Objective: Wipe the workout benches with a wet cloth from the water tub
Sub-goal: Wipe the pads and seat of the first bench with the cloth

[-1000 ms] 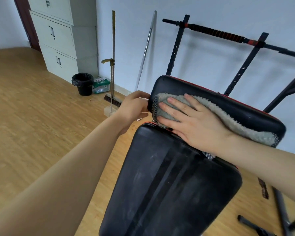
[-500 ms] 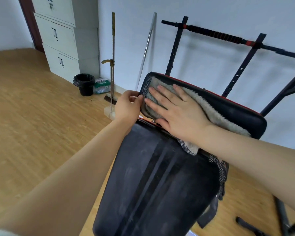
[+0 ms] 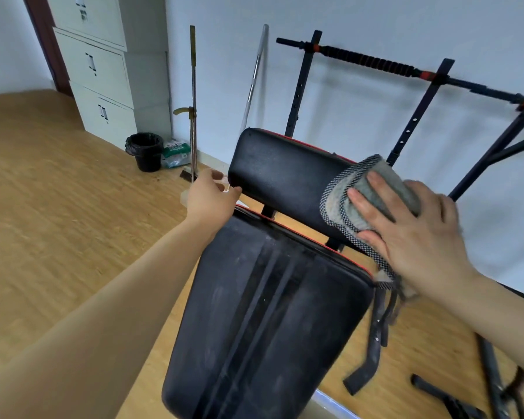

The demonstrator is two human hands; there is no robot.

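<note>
Flat, open right hand (image 3: 418, 237) presses a grey cloth (image 3: 342, 204) onto the black bench pad (image 3: 279, 173); left hand (image 3: 209, 198) grips the pad's left end.

A pale filing cabinet (image 3: 103, 77) is standing on the wooden floor (image 3: 58, 207) against a bluish wall (image 3: 360, 19). Right of it a black bin (image 3: 144, 152) is sitting, then a green bag (image 3: 176, 152), a broom (image 3: 192, 101) and a steel bar (image 3: 254, 77) leaning, and farthest right a black rack (image 3: 375, 63).

Both bare arms reach forward, the left grip (image 3: 209, 198) with thumb and curled fingers pinching the near corner of the bench (image 3: 279, 176) pad, the right grip (image 3: 415, 237) flat, fingers spread straight, pressing on the cloth (image 3: 338, 204).
</note>
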